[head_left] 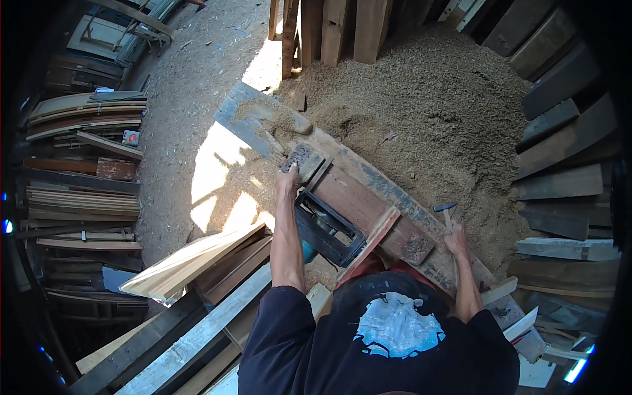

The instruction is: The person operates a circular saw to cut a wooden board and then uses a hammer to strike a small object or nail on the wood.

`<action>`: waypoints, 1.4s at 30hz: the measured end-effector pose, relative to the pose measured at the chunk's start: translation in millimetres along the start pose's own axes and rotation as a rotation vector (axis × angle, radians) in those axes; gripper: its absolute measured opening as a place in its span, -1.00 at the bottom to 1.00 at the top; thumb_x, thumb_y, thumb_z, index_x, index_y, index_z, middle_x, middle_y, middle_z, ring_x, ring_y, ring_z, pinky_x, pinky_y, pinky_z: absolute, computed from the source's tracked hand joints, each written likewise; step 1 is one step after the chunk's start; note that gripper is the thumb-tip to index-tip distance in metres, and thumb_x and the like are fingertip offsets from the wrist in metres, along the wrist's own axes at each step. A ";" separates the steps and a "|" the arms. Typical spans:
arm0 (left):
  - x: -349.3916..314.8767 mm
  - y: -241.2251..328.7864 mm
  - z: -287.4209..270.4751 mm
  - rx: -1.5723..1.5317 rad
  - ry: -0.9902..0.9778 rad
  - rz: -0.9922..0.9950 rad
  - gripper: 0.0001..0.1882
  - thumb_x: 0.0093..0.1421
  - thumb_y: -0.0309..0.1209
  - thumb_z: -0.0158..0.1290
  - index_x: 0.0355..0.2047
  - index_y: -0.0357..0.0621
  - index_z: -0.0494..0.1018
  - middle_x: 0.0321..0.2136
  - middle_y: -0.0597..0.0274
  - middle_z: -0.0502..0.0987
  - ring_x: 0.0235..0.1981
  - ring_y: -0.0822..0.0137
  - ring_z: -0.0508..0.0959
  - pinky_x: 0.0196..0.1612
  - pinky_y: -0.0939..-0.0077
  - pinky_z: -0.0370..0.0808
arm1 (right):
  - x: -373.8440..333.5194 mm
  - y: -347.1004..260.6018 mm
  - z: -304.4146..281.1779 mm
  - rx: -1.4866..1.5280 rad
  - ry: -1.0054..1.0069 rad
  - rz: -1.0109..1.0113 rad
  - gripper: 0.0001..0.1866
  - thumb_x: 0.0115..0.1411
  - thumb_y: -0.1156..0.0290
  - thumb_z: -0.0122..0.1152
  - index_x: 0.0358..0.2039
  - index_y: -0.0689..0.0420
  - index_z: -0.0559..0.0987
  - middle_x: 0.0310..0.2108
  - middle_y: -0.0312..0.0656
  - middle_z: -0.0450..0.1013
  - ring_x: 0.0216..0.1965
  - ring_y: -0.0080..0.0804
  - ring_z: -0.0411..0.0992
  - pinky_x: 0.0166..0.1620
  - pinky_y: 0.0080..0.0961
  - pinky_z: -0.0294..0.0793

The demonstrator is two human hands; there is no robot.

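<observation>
My right hand (455,238) is closed around the handle of a hammer (446,207), whose dark metal head is above the long worn bench plank (395,194). My left hand (289,176) grips the near edge of a wooden block (303,160) with a dark speckled face, its thumb on top and the other fingers partly hidden. Close to that hand is a dark-framed machine (329,230) with a slot, perhaps an upturned power planer. Beside it lies a flat reddish-brown board (352,197), crossed by a red-edged upright strip (376,242). Another speckled patch (417,249) shows at the board's near end.
Sawdust and shavings (454,99) lie heaped beyond the bench. Stacked boards (85,204) line the left side, and planks (563,141) lean at the right. Loose lumber (191,322) lies close by my left arm. Upright planks (336,29) stand at the far side.
</observation>
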State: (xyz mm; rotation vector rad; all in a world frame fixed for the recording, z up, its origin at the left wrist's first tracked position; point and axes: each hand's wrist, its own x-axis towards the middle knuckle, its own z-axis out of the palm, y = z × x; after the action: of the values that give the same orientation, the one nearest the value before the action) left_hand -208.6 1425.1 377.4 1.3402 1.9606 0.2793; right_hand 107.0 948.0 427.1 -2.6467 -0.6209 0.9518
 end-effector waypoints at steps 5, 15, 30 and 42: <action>16.2 -28.9 -12.0 -0.294 -0.114 0.051 -0.54 0.11 -0.22 0.35 -0.10 -0.33 0.61 -0.22 -0.01 0.69 -0.25 0.19 0.67 -0.15 0.28 0.56 | 3.2 -116.9 -37.2 0.172 0.018 -0.409 -0.60 0.23 0.46 0.20 0.07 0.24 0.43 -0.26 0.12 0.49 -0.17 0.15 0.50 -0.08 -0.02 0.45; -10.3 -11.4 -17.5 -0.438 -0.240 0.026 -0.70 0.17 -0.32 0.32 -0.20 -0.29 0.62 -0.38 0.14 0.66 -0.50 0.35 0.59 -0.46 0.38 0.53 | 28.2 -208.4 28.2 0.028 -0.340 -0.871 -0.52 0.38 0.31 0.07 0.31 -0.26 0.44 -0.41 0.02 0.47 -0.38 -0.01 0.49 -0.33 -0.12 0.47; -35.2 42.8 -39.9 -0.307 -0.337 -0.213 -0.72 0.21 -0.19 0.34 -0.28 -0.08 0.52 -0.54 0.43 0.48 -0.64 0.53 0.39 -0.62 0.50 0.31 | 104.7 -172.3 25.9 0.181 -0.463 -0.540 -0.40 0.22 0.15 0.33 0.04 0.32 0.31 -0.06 0.23 0.41 -0.03 0.28 0.43 0.02 0.00 0.42; -40.3 59.5 -36.0 -0.302 -0.310 -0.301 -0.87 0.31 -0.32 0.23 -0.31 -0.04 0.52 -0.55 0.43 0.48 -0.62 0.48 0.41 -0.56 0.43 0.35 | 129.5 -184.8 20.6 0.281 -0.506 -0.482 -0.18 0.10 0.35 0.44 0.35 0.16 0.29 -0.21 0.14 0.41 -0.20 0.23 0.44 -0.15 0.00 0.39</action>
State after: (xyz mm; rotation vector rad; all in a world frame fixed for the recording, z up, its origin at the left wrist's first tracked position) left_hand -182.6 1423.4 453.5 0.8276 1.7448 0.1987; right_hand 127.2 1173.1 411.2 -1.8815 -1.0787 1.4241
